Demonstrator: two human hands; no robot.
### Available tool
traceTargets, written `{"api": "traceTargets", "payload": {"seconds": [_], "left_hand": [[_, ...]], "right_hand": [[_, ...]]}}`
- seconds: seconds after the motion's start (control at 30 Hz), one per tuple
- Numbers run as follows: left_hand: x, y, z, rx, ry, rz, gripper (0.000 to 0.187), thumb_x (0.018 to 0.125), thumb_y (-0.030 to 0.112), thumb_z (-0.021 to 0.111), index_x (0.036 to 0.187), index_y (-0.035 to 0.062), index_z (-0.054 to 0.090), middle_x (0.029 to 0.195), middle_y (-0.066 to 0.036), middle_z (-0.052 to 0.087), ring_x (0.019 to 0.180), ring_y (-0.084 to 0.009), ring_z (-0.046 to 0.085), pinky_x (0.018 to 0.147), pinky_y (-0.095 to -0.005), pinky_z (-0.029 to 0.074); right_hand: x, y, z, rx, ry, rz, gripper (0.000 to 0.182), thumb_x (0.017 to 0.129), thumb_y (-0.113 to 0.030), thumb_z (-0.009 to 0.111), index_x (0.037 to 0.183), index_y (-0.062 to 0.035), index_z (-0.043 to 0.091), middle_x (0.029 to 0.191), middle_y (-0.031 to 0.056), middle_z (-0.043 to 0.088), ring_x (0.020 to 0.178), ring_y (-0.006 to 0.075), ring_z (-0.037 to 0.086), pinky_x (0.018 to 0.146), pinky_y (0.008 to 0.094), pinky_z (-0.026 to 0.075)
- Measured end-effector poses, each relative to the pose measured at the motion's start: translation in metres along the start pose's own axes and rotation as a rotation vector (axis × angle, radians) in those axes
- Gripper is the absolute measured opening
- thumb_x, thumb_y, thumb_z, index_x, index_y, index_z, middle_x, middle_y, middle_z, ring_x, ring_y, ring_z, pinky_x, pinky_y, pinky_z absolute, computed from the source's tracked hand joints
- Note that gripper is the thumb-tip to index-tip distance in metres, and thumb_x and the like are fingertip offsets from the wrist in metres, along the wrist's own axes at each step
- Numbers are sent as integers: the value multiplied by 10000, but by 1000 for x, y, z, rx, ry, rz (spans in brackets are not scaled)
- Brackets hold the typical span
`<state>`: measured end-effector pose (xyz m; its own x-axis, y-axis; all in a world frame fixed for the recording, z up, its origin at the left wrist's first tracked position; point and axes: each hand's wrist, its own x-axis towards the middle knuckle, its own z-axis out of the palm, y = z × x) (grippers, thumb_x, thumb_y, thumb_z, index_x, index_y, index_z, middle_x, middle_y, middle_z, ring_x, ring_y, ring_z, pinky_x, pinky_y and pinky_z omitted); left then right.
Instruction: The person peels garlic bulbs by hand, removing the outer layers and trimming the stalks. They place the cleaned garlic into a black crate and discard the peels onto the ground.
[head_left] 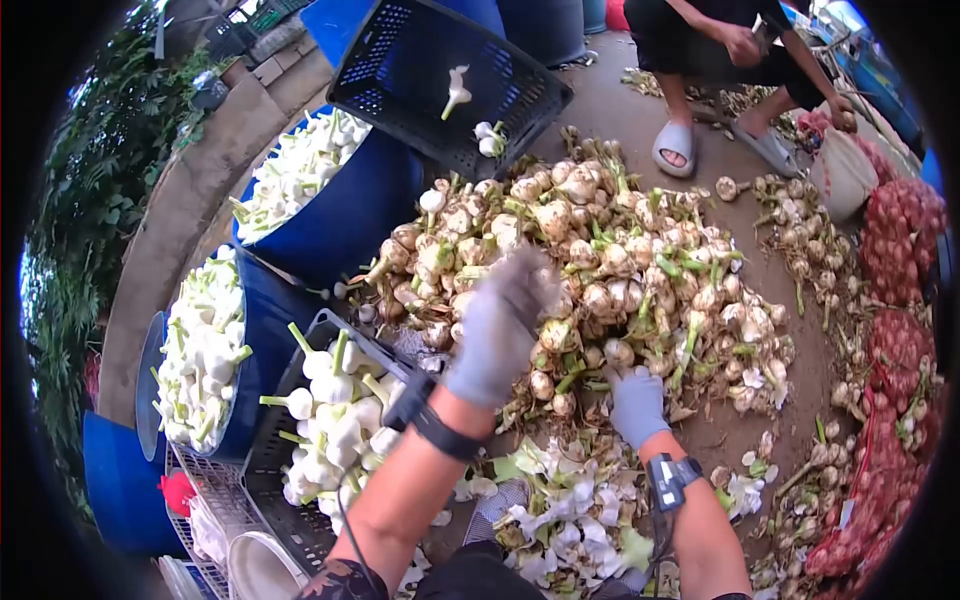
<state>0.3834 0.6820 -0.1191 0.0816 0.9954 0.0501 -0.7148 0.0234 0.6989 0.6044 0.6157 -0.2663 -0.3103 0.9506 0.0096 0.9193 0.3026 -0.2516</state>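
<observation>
My left hand (503, 325), in a grey glove, is raised over the near left side of a big heap of untrimmed garlic (600, 240). Motion smears its fingers, and whatever they might hold cannot be made out. At the heap's front edge, my right hand (637, 405), gloved too, has its thumb and fingers closed on a dirt-brown garlic bulb (619, 352). Peeled-off garlic skins (570, 500) lie between my forearms. To the left, a black crate (275, 440) holds clean white garlic bulbs (335, 400) with green stems.
Two blue tubs (345, 195) (265, 350) of white garlic stand at left. Behind the heap, a tilted black crate (440, 75) contains a few bulbs. Red mesh sacks (900, 240) line the right side. Another person (720, 50) in grey slippers crouches at the back right.
</observation>
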Motion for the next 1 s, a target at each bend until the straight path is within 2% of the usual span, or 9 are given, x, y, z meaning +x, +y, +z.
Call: {"api": "traceTargets", "payload": {"seconds": [0.07,0.2,0.27,0.33,0.4,0.47,0.73,0.8,1.0], "left_hand": [[-52,-36,20,150,192,-369,277,967,217,569,1177,36,566,1011,-35,614,806,-173,633,796,-322,517],[-112,-102,-27,670,118,-623,513,904,230,669,1338,19,496,1160,-94,635,898,-197,651,780,-337,534],[-129,-110,-30,1418,-181,144,574,854,242,723,1364,86,510,1144,-160,647,1037,-288,643,935,-355,500],[-132,-110,-13,1400,-273,203,570,815,209,762,1330,80,555,1186,-143,634,1049,-287,637,935,-351,498],[-138,-123,-20,1152,-338,-30,584,778,176,799,1309,67,580,1217,-139,620,1044,-269,639,929,-351,498],[-141,-113,-5,953,-229,-366,596,755,153,817,1297,54,590,1217,-126,628,1057,-254,640,922,-348,497],[-149,-95,4,1067,-412,-293,593,770,69,796,1319,40,574,1196,-102,648,1076,-142,612,907,-280,493],[-155,-92,5,429,-100,-742,615,782,24,776,1348,23,537,1147,-117,657,1012,-131,636,868,-262,511],[-161,-98,-3,230,-134,-741,590,993,412,535,1422,29,405,1017,-76,643,700,-68,576,539,-181,418]], "right_hand": [[2,7,17,-408,-131,-19,394,792,-213,660,1186,-208,649,1052,68,623,949,293,570,736,419,452],[-15,19,-11,-194,-169,93,175,821,-167,635,977,-165,715,944,54,635,934,272,590,745,421,461],[-28,15,-15,360,-129,227,176,833,-134,641,995,-119,707,919,46,647,912,239,603,737,386,482],[-67,1,-29,1460,30,558,184,857,-69,652,1032,-28,690,870,31,673,868,173,629,723,317,524],[-91,-9,-59,1536,-203,722,220,899,-30,614,1109,26,651,951,20,677,791,102,613,690,246,506],[-105,-5,-50,1477,-133,499,218,927,-11,564,1131,23,632,910,13,668,735,84,606,662,241,496],[-117,-30,-85,1592,-283,712,210,970,-160,545,1011,10,662,691,-4,594,574,57,550,475,211,432],[-119,-36,-90,1568,-269,717,209,971,-160,544,984,11,663,676,4,595,569,59,555,476,214,434],[-127,-44,-69,1025,64,491,151,915,-124,614,963,4,678,675,87,641,549,174,609,519,331,472]]}}
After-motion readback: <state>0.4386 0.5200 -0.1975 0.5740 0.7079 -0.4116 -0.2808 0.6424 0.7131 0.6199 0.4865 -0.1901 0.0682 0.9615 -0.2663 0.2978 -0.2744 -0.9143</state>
